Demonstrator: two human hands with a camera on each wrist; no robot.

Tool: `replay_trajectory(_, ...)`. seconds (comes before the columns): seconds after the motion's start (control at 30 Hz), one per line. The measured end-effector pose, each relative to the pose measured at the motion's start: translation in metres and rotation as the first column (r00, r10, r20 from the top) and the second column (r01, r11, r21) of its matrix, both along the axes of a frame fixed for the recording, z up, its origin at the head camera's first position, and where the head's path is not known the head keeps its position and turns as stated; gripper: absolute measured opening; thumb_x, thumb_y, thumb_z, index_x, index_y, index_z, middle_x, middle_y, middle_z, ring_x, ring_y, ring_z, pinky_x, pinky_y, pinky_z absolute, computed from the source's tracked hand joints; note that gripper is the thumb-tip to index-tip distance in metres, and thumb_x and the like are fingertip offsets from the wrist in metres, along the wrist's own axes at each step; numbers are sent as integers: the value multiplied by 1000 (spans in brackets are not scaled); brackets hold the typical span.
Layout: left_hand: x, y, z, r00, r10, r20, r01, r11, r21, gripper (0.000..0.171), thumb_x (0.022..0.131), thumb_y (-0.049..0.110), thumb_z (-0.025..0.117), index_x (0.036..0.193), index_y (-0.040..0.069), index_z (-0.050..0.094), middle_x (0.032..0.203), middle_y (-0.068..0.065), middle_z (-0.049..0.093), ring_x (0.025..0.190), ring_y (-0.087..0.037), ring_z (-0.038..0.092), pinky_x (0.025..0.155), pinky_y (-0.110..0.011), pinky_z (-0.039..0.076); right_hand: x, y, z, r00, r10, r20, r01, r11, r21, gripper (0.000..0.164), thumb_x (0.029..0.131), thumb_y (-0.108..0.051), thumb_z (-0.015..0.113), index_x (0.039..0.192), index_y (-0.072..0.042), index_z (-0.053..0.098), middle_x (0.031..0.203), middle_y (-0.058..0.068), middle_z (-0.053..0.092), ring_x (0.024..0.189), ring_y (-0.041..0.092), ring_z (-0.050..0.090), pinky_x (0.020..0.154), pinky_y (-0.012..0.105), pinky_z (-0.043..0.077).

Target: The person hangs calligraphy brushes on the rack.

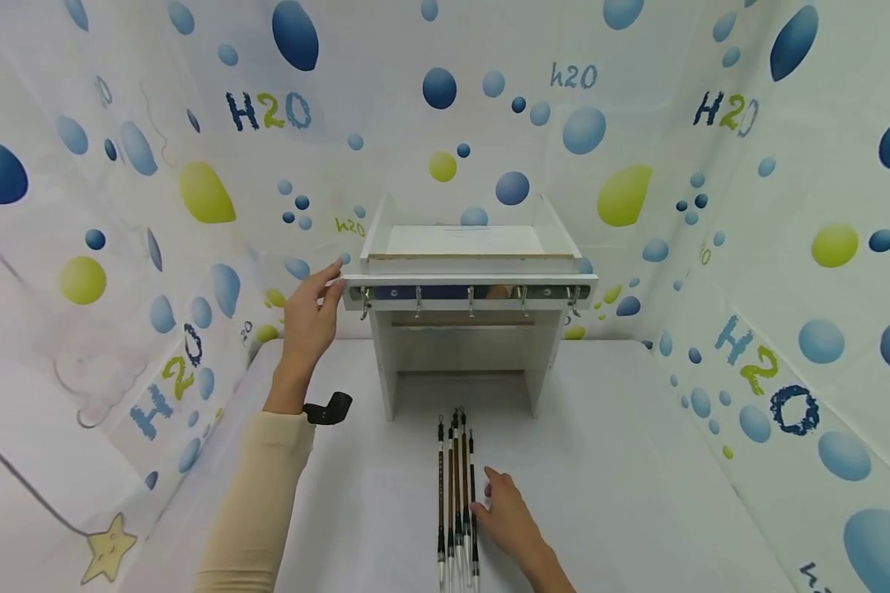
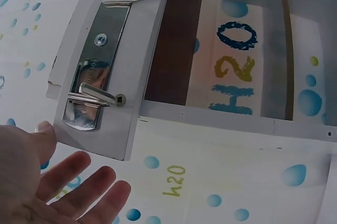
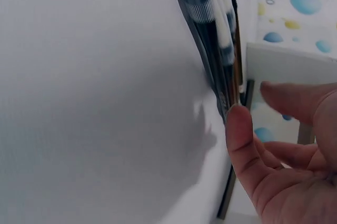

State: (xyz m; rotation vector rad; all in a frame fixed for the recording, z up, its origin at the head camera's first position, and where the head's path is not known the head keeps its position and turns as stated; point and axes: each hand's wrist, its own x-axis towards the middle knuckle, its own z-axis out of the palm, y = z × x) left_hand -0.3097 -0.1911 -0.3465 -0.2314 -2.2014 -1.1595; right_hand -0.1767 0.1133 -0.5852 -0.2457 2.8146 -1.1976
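A white wooden shelf [image 1: 460, 338] stands at the far side of the table, with a metal hook rail [image 1: 470, 292] screwed across its front board. My left hand [image 1: 311, 317] is at the left end of that board; in the left wrist view its thumb [image 2: 43, 139] is at the board's corner and the other fingers are extended below it. Several calligraphy brushes [image 1: 456, 486] with dark and brown handles and clear caps lie side by side in front of the shelf. My right hand [image 1: 510, 517] is just right of them, fingers loosely spread, gripping nothing. Contact with the brushes is unclear.
The white table [image 1: 623, 461] extends on both sides of the shelf. Walls [image 1: 445, 156] printed with blue and green drops and H2O lettering enclose it at the back and sides. A black wrist-camera mount [image 1: 330, 409] juts from the left wrist.
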Motion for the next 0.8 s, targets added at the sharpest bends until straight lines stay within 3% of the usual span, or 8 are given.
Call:
replay_trajectory(0.1, -6, 3, 1, 1000, 11, -12, -11, 1000, 7, 34, 103, 20, 56, 135, 9, 63, 130, -18, 66, 111, -37, 67, 90, -46, 56, -3, -4, -5, 1000, -11, -9, 11, 1000, -2, 55, 88, -9, 72, 130, 20, 50, 85, 6, 53, 72, 11, 44, 60, 23, 41)
replay_trajectory(0.17, -8, 5, 0, 999, 29, -16, -29, 1000, 7, 32, 103, 19, 57, 132, 9, 66, 123, -18, 70, 102, -35, 70, 83, -33, 56, -3, -6, -8, 1000, -15, -17, 15, 1000, -3, 50, 87, -6, 71, 124, 22, 53, 79, 4, 51, 69, 10, 44, 57, 23, 40)
replay_trajectory(0.27, -9, 7, -2, 998, 55, -21, -54, 998, 21, 30, 102, 19, 58, 128, 10, 69, 114, -17, 74, 90, -32, 71, 72, -14, 47, -2, -7, -13, 1000, -8, -22, 8, 1000, 19, 44, 86, -6, 70, 119, 21, 57, 73, 2, 51, 67, 10, 44, 57, 24, 40)
replay_trajectory(0.33, -10, 8, -4, 997, 66, -33, -64, 997, 34, 28, 102, 18, 59, 126, 9, 70, 109, -18, 74, 84, -29, 69, 67, -8, 41, 0, -7, -15, 1000, -1, -27, 2, 1000, 31, 40, 86, -7, 70, 115, 19, 59, 72, 2, 52, 68, 10, 45, 58, 26, 42)
replay_trajectory(0.6, -16, 13, -16, 987, 98, -127, -91, 994, 61, 24, 101, 18, 59, 119, 6, 70, 87, -18, 70, 66, -15, 51, 60, -16, 36, 0, -9, -20, 999, -1, -50, 3, 999, 34, 29, 84, -6, 69, 105, 15, 64, 75, 3, 57, 69, 12, 50, 61, 28, 45)
replay_trajectory(0.8, -19, 13, -18, 989, 82, -121, -73, 994, 76, 26, 103, 20, 55, 121, 4, 66, 97, -19, 69, 71, -13, 50, 64, -17, 36, -3, -15, -19, 999, 10, -33, -10, 1000, 11, 26, 82, -2, 66, 102, 14, 65, 72, 4, 61, 62, 9, 52, 54, 25, 46)
